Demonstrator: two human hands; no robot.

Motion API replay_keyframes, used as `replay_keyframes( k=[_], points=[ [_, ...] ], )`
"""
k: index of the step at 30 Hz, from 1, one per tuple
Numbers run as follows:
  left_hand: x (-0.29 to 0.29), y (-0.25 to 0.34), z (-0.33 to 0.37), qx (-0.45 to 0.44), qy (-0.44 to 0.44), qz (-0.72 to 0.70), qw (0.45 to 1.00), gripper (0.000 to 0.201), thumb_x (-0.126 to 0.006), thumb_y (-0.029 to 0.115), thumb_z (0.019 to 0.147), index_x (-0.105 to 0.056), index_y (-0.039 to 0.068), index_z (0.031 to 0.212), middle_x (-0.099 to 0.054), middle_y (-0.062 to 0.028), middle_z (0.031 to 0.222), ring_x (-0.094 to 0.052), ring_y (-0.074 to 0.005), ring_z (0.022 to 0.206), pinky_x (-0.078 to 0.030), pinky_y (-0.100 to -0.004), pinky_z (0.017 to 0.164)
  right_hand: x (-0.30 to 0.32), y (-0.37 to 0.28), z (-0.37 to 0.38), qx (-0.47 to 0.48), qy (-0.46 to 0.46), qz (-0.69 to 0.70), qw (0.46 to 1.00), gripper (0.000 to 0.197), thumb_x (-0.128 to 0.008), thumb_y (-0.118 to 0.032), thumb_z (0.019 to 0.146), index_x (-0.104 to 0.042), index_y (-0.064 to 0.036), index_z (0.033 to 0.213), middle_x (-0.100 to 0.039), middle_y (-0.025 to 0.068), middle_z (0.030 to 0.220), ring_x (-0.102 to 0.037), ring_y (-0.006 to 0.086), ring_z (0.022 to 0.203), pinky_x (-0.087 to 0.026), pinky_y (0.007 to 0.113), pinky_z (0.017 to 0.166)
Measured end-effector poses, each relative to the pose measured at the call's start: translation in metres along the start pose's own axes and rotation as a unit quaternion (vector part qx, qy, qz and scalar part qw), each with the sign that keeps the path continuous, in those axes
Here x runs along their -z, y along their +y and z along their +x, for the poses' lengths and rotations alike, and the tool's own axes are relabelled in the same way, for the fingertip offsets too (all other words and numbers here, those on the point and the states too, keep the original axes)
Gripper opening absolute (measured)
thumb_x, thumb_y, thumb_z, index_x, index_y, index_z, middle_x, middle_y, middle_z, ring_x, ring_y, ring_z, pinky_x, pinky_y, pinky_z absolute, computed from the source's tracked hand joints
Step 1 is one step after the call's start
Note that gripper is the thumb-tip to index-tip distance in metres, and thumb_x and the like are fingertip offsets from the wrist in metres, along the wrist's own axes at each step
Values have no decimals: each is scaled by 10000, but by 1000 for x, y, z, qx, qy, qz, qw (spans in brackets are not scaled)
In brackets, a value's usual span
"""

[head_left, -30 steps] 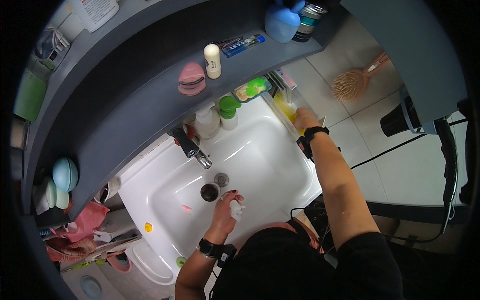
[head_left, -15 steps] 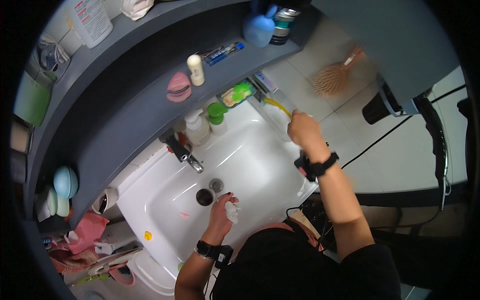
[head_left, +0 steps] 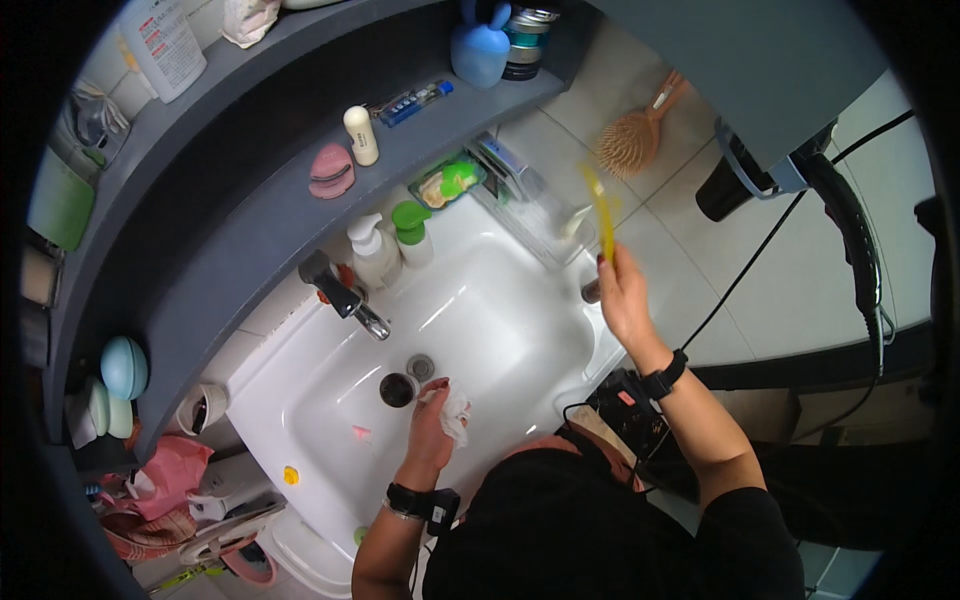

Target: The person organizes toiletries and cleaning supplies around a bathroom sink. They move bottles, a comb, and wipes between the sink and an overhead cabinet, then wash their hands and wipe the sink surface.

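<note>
My right hand [head_left: 627,305] is closed on a yellow toothbrush [head_left: 606,220], which is blurred and points up and away beyond the sink's right corner. Close by on that corner lies a clear plastic box [head_left: 520,215]. Over the white sink [head_left: 480,310], my left hand [head_left: 428,435] holds a crumpled white tissue [head_left: 455,418]. Its fingertips are beside a dark, round, cup-like thing [head_left: 398,390] in the basin, near the metal drain [head_left: 420,368]. Whether the fingers touch that thing I cannot tell.
Behind the basin stand a black-and-chrome faucet [head_left: 345,297], a white pump bottle [head_left: 374,255] and a green-topped bottle [head_left: 412,232]. A grey shelf [head_left: 240,225] curves above them. A hairbrush [head_left: 630,143] is at the far right, and a hair dryer [head_left: 735,190] hangs with its cord.
My right hand has drawn the yellow toothbrush up out of the clear box and back toward me. My left hand stays over the basin with the tissue. The whole view has shifted slightly.
</note>
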State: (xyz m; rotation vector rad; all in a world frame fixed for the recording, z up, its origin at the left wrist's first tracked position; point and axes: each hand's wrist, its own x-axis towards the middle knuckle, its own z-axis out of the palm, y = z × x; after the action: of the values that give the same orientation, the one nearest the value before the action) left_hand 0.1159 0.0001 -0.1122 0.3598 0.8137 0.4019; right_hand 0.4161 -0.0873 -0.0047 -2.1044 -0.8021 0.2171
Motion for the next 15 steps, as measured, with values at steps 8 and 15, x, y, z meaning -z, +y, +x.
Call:
replay_keyframes(
  k=[8,15],
  points=[
    [5,2,5,22,31,30,999,161,-567,204,947,-593,77,1042,-632,-34,931,-614,-168,790,-468,-295,627,11,119,-105,79,-116,-180,974,471,-583,-15,803,-458,42,1254,-552,271,1039,-539,441,976,-449,476,886],
    [5,2,17,37,46,36,998,141,-581,192,937,-605,75,1013,-641,-31,907,-616,-161,759,-456,-294,605,53,177,-131,-74,-67,-360,928,439,-589,-55,761,-515,-26,1193,-596,195,1037,-563,403,969,-451,488,841]
  ],
)
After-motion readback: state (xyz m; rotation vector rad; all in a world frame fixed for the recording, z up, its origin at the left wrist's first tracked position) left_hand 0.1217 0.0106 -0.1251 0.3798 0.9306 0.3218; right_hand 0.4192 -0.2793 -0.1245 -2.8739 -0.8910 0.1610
